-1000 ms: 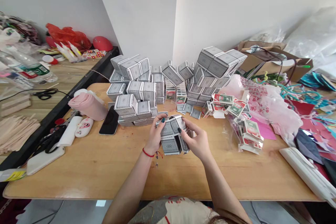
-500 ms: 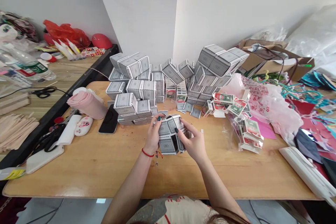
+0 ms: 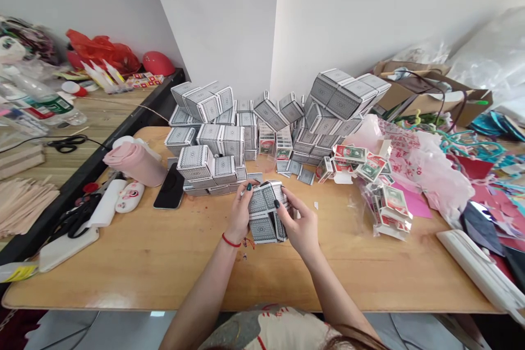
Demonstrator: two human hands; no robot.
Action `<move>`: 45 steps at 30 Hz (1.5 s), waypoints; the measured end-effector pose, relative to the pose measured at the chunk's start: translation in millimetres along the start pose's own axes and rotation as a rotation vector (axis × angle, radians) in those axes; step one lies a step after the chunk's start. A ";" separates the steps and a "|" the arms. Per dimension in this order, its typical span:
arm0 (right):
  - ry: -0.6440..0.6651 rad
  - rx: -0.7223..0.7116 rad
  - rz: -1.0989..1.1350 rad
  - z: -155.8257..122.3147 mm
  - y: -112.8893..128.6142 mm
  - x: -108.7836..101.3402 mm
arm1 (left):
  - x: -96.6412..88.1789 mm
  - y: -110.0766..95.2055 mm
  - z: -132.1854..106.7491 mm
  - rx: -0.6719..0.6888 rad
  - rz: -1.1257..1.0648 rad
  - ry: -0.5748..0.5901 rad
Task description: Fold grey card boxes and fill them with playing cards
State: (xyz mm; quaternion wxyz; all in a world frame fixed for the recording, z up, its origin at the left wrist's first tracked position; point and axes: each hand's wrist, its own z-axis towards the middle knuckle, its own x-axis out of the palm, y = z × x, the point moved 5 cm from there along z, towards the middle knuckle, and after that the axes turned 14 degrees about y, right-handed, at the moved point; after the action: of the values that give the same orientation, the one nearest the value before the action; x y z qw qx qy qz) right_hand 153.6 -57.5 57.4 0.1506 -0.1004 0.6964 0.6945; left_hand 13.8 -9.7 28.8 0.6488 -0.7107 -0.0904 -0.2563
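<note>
Both my hands grip a cluster of grey patterned card boxes (image 3: 264,210) over the middle of the wooden table (image 3: 164,262). My left hand (image 3: 239,214) presses the cluster's left side, fingers curled over its top. My right hand (image 3: 300,222) clasps the right side, thumb on the top row. A big heap of the same grey boxes (image 3: 213,136) stands just behind, against the wall. Red and green card packs (image 3: 369,167) lie to the right, some in a clear plastic bag (image 3: 388,208).
Left of my hands lie a black phone (image 3: 169,188), a pink roll (image 3: 137,163), scissors (image 3: 74,221) and a white flat block (image 3: 68,246). A pink bag (image 3: 426,167) and coloured paper scraps crowd the right. A side table holds a water bottle (image 3: 45,101) and wooden sticks (image 3: 22,202).
My hands have closed in on the cluster of boxes, squeezing it tighter, and shifted it slightly left. The view has dipped a little.
</note>
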 end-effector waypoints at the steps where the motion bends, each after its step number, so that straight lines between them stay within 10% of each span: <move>1: -0.005 -0.004 -0.007 -0.3 1.4 0.1 | -0.7 0.5 0.0 0.003 -0.007 -0.004; 45: 0.091 -0.020 -0.108 7.0 5.4 -6.3 | -1.8 0.2 -0.1 -0.011 -0.006 -0.091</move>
State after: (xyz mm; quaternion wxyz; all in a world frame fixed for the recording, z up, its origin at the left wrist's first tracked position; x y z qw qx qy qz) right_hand 158.2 -50.8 64.7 0.1551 -0.1709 0.6889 0.6871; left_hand 12.3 -9.4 27.8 0.6394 -0.7249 -0.1205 -0.2262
